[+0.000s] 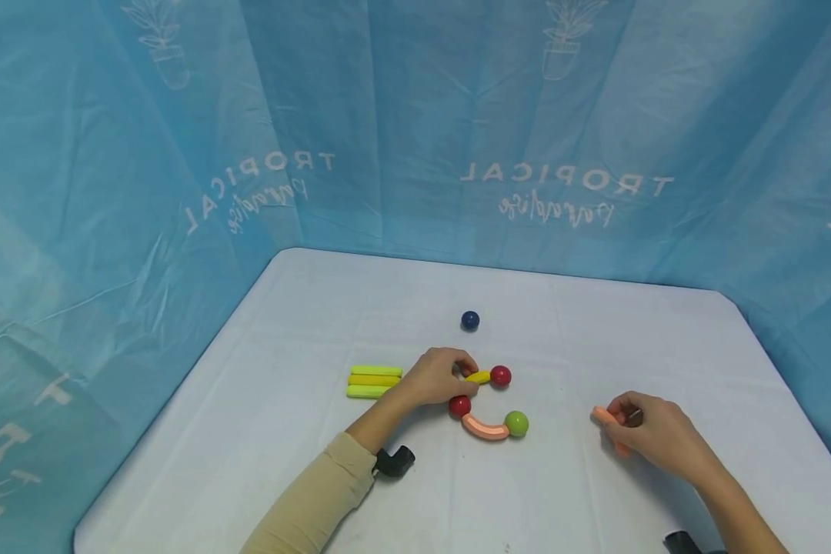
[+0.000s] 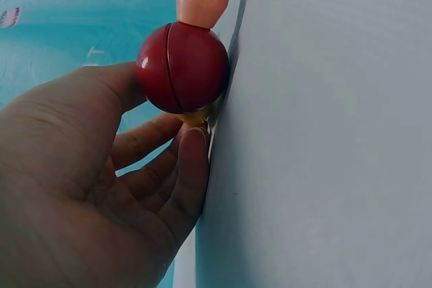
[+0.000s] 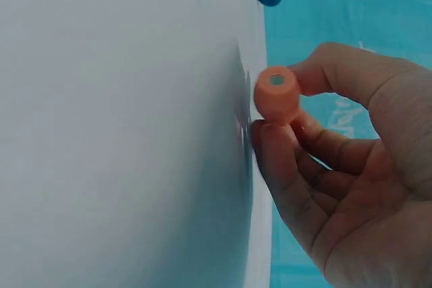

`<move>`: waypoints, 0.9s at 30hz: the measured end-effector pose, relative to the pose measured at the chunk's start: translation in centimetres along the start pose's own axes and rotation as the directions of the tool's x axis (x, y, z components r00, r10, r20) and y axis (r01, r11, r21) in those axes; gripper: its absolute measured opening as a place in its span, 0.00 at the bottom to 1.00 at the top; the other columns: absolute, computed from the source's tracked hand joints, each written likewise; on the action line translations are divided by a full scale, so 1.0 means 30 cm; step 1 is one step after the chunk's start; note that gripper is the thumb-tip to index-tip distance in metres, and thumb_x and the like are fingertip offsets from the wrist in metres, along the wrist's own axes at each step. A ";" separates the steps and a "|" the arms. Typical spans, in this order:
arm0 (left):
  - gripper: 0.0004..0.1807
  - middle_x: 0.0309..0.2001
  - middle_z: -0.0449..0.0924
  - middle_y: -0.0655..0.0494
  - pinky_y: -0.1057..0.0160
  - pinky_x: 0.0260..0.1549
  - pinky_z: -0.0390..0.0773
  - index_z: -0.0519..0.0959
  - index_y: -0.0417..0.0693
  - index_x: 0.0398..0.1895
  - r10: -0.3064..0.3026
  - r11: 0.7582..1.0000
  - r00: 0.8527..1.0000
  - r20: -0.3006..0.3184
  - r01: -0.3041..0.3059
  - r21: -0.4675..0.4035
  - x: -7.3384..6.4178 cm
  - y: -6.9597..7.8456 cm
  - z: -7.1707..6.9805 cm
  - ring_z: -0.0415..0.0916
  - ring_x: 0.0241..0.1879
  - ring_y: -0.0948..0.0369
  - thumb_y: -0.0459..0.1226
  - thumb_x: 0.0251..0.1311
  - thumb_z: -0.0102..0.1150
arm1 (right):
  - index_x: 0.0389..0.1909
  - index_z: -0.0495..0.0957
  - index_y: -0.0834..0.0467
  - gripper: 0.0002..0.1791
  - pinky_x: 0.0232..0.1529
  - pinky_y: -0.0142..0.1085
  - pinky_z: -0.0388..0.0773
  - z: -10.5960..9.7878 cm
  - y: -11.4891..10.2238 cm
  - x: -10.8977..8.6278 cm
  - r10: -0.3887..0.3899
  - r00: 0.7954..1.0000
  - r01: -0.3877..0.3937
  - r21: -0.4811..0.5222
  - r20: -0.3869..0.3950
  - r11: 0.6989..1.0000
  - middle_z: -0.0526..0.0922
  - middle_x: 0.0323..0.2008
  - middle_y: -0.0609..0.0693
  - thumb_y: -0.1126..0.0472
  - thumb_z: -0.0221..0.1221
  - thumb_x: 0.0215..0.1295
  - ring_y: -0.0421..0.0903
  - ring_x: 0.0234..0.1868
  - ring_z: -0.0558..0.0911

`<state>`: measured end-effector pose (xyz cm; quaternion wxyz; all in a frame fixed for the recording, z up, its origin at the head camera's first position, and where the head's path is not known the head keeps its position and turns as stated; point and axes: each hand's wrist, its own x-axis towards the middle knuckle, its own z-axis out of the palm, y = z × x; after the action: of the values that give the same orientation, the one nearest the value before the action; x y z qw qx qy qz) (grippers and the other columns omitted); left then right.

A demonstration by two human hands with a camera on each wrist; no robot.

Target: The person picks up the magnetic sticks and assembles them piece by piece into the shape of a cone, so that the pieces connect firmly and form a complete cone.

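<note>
My left hand (image 1: pixel 438 377) pinches a short yellow stick (image 1: pixel 479 378), whose far end meets a red ball (image 1: pixel 501 376). A second red ball (image 1: pixel 460 406) sits just below those fingers; in the left wrist view that red ball (image 2: pixel 182 69) hides most of the yellow stick. From it a curved orange stick (image 1: pixel 485 428) runs to a green ball (image 1: pixel 516 423). Over at the right, my right hand (image 1: pixel 654 431) holds another orange stick (image 1: pixel 602 415) between thumb and fingers. Its round end, with a small pale spot, faces the right wrist camera.
Three yellow and green sticks, the middle one yellow (image 1: pixel 374 380), lie side by side left of my left hand. A dark blue ball (image 1: pixel 470 321) stands farther back on the white table (image 1: pixel 284 323). Blue printed curtains (image 1: pixel 415 115) hang behind the table.
</note>
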<state>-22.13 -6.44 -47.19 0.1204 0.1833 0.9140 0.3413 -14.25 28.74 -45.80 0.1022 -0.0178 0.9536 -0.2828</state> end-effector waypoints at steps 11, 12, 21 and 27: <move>0.14 0.34 0.76 0.68 0.67 0.34 0.73 0.82 0.57 0.43 0.014 1.000 1.000 -0.003 -0.014 0.010 0.001 0.000 -0.004 0.71 0.33 0.64 0.45 0.52 0.69 | 0.43 0.79 0.55 0.24 0.28 0.38 0.72 0.019 -0.026 0.052 -0.100 0.994 0.104 0.067 -0.053 0.992 0.80 0.28 0.45 0.39 0.64 0.57 0.44 0.30 0.77; 0.14 0.34 0.76 0.68 0.67 0.34 0.73 0.82 0.57 0.43 0.016 1.000 1.000 -0.004 -0.016 0.010 0.002 0.001 -0.004 0.71 0.33 0.64 0.45 0.53 0.69 | 0.43 0.79 0.55 0.23 0.28 0.38 0.72 0.021 -0.026 0.054 -0.113 0.992 0.118 0.074 -0.059 0.990 0.80 0.28 0.45 0.41 0.65 0.58 0.44 0.30 0.78; 0.13 0.33 0.76 0.69 0.68 0.33 0.74 0.82 0.57 0.43 0.033 0.999 0.999 -0.014 -0.033 0.017 0.006 -0.004 0.001 0.71 0.33 0.65 0.43 0.54 0.68 | 0.44 0.79 0.54 0.21 0.30 0.37 0.73 0.058 -0.061 0.093 -0.155 0.985 0.164 0.127 -0.081 0.978 0.81 0.28 0.45 0.43 0.64 0.59 0.44 0.33 0.79; 0.13 0.33 0.76 0.68 0.69 0.31 0.74 0.82 0.56 0.43 0.042 0.999 0.999 -0.006 -0.042 0.004 0.003 -0.007 0.000 0.71 0.32 0.65 0.43 0.55 0.68 | 0.46 0.79 0.56 0.17 0.31 0.38 0.75 0.079 -0.100 0.120 -0.197 0.979 0.204 0.164 -0.056 0.965 0.80 0.33 0.46 0.55 0.67 0.58 0.45 0.37 0.78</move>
<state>-22.27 -6.55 -47.33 0.1103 0.2017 0.9109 0.3426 -17.36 24.63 -46.79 0.0554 -0.0997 0.9212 -0.3719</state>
